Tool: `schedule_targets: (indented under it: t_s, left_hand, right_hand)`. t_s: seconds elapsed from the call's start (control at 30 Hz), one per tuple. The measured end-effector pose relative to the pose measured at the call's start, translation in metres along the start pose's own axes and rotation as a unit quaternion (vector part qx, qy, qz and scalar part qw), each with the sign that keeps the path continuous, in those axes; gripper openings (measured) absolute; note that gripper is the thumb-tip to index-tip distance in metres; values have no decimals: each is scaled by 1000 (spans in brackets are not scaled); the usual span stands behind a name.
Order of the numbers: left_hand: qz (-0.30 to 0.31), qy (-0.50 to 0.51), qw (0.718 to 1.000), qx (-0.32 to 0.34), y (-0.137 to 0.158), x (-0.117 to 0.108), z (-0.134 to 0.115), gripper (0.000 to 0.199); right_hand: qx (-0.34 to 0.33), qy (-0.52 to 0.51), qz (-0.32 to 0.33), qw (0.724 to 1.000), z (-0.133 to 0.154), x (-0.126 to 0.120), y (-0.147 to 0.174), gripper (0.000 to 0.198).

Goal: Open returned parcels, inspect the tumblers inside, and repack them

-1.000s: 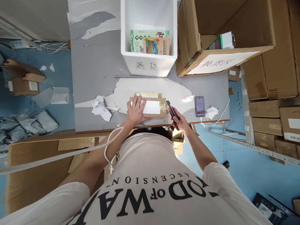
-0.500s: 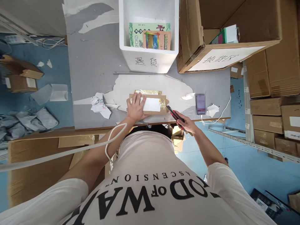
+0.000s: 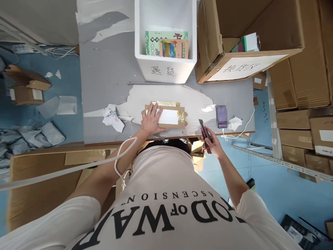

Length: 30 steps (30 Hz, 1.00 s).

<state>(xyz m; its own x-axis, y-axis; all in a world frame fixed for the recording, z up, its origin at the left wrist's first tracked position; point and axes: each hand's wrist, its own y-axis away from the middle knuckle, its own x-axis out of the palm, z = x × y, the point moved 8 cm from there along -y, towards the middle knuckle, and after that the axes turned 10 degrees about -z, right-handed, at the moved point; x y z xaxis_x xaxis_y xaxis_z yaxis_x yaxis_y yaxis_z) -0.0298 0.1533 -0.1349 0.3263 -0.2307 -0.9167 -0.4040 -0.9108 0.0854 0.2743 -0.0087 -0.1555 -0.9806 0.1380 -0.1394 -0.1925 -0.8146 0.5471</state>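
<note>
Near the front edge of the table (image 3: 104, 69), around its middle, I had a small cardboard box (image 3: 173, 118) lying on a white patch. Its top carried a white label (image 3: 166, 118), and shiny tape (image 3: 169, 103) ran along its far side. I saw the left hand (image 3: 151, 120) on the box's left end, its fingers apart and laid across the top. To the right, the right hand (image 3: 213, 141) was clamped around a black and red utility knife (image 3: 205, 136) whose tip pointed to the far side, slightly left, near the box's right end but not touching it.

Farther right I could see a phone (image 3: 222, 116) with a white cable (image 3: 246, 131); crumpled paper (image 3: 112, 117) lay to the left. Toward the far side stood a white bin (image 3: 165, 69) with green and orange packets (image 3: 166, 34) inside, and right of it a large carton (image 3: 209, 45) held a green and white box (image 3: 251, 42).
</note>
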Motion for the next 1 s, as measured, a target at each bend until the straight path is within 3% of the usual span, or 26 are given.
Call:
schedule_targets:
  t_s: [0.07,0.13,0.27,0.33,0.43,0.53,0.63,0.8,0.9,1.0]
  left_hand:
    - [-22,57,998,-5,-1,-5,6,104]
    - [-76,123,989,-28,-5,-14,22,88]
    - [-185,232,944,-144,-10,-21,82,63]
    - [-154,327,908,-212,-9,-5,108,59]
    - [-83,461,843,-264,-3,20,118,56]
    - [-100,506,814,-268,7,21,115,55]
    - [-128,508,816,-247,19,15,110,55]
    - [-99,441,859,-238,49,28,100,46]
    - [-81,440,865,-228,64,45,79,41]
    - [-63,453,863,-215,70,59,53,41]
  right_hand:
    - [-6,-45,-70,996,2,7,-9,72]
    - [10,-92,-108,990,1,29,-19,57]
    - [61,-191,-105,974,-3,88,-31,48]
    - [77,-224,-96,967,-8,106,-32,47]
    - [74,-244,-98,962,-10,113,-35,47]
    - [37,-228,-108,967,5,103,-51,46]
    - [-15,-193,-120,974,42,91,-84,42]
    - [-86,-136,-71,984,112,96,-145,18]
    - [-105,-82,-35,990,129,114,-172,14]
    - [-140,-7,-43,989,130,129,-186,21]
